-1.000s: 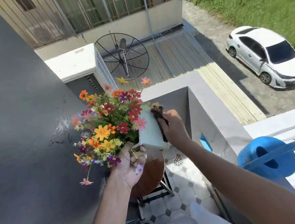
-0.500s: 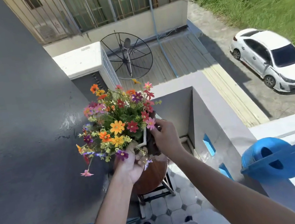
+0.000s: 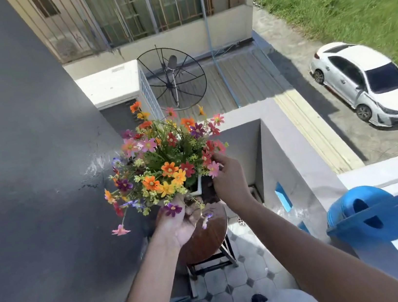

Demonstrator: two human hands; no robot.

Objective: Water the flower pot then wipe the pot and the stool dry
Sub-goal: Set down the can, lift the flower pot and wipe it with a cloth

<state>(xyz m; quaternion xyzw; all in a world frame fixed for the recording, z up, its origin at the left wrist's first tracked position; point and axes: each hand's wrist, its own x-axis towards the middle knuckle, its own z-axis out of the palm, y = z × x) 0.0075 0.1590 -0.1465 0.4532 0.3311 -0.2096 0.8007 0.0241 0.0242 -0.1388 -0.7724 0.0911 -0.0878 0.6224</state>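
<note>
**Two hands on one pot, mid-frame**

Head view, the only one I have. One flower pot (image 3: pixel 198 185), white, sits centre frame over one round brown stool (image 3: pixel 205 237), nearly buried in blooms. My left hand (image 3: pixel 178 226) cups it from below, fingers curled around the base among the stems. My right hand (image 3: pixel 230 179) presses one dark cloth (image 3: pixel 208 190) against the pot's right wall, fingers bent over it. One blue watering can (image 3: pixel 367 216) rests on the ledge at lower right. One white car (image 3: pixel 367 83) is parked upper right, and one satellite dish (image 3: pixel 173 77) stands above the flowers.
</note>
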